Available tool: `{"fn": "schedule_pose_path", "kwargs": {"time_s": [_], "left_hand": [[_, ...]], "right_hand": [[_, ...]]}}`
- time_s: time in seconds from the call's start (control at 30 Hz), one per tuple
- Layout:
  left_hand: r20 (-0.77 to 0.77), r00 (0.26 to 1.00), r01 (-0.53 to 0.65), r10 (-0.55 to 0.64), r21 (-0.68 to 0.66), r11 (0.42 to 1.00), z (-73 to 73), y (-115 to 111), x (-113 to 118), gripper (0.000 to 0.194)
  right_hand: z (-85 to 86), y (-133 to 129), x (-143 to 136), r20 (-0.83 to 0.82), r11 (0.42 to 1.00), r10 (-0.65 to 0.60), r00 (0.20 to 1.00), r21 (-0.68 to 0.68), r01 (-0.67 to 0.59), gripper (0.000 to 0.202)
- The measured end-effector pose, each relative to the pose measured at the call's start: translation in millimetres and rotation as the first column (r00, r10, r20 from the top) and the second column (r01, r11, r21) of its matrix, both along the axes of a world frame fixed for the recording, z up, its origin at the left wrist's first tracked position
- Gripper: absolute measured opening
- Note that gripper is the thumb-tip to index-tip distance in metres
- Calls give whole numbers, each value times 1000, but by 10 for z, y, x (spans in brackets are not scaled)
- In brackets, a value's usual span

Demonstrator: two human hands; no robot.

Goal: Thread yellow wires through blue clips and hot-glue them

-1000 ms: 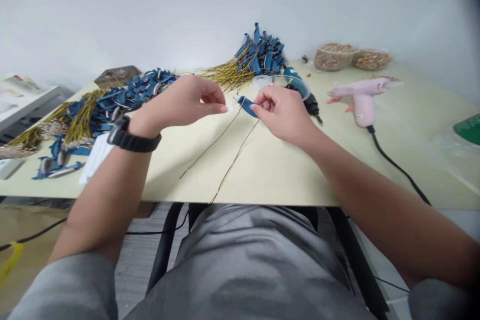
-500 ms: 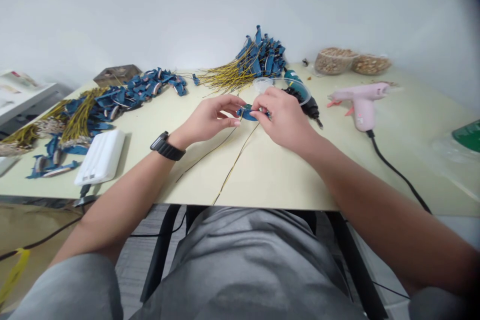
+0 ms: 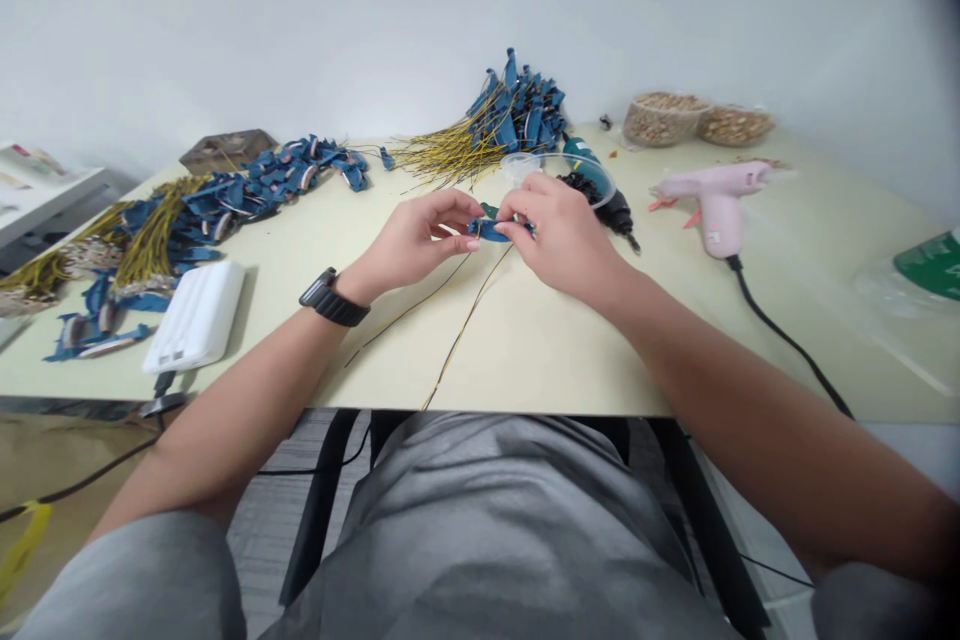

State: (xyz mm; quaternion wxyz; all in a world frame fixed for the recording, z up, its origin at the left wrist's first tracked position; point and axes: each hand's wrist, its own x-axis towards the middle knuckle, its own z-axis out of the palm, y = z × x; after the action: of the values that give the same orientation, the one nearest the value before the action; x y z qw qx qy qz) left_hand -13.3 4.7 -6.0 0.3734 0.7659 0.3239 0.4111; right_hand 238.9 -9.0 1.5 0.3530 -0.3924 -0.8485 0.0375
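Above the table's middle, a small blue piece (image 3: 491,230) is held between both hands. My left hand (image 3: 420,238) pinches its left end between thumb and fingers. At its right end, my right hand (image 3: 556,232) is closed on it with thumb and fingertips. A bit of green shows just behind the piece. Two thin cords, one dark and one yellow and black (image 3: 466,325), trail from it toward the front of the table. Behind the right hand sits a clear round container (image 3: 606,182) with dark bits inside.
Blue pieces with yellow cords (image 3: 517,110) are heaped at the back, with more (image 3: 262,182) at left. A white power bank (image 3: 196,315) lies near my left forearm. Right are a pink glue gun (image 3: 716,195), a dark tool (image 3: 616,215) and bags of light bits (image 3: 660,120).
The view has shifted slightly. The blue piece now lies flatter and shows more of its length between my hands, which still hold it.
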Motion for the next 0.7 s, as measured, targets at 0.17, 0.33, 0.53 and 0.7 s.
{"fn": "schedule_pose_path", "kwargs": {"time_s": [0.17,0.33,0.53,0.7], "left_hand": [[-11,1000,-6,6,1,1000,-2,-4,-2,64],[-15,1000,-14,14,-7,1000,19,-16,-1,67],[-6,1000,1,-2,-27,1000,25,-53,49,68],[21,999,-39,38,10,999,-38,-67,130,56]], "right_hand": [[-6,1,-1,-3,1000,8,1000,11,-8,15],[-6,3,-4,-9,1000,1,1000,2,-1,16],[-14,-4,-9,-16,1000,8,1000,5,-8,15],[-30,-30,-45,-7,1000,7,1000,4,-7,14]]}}
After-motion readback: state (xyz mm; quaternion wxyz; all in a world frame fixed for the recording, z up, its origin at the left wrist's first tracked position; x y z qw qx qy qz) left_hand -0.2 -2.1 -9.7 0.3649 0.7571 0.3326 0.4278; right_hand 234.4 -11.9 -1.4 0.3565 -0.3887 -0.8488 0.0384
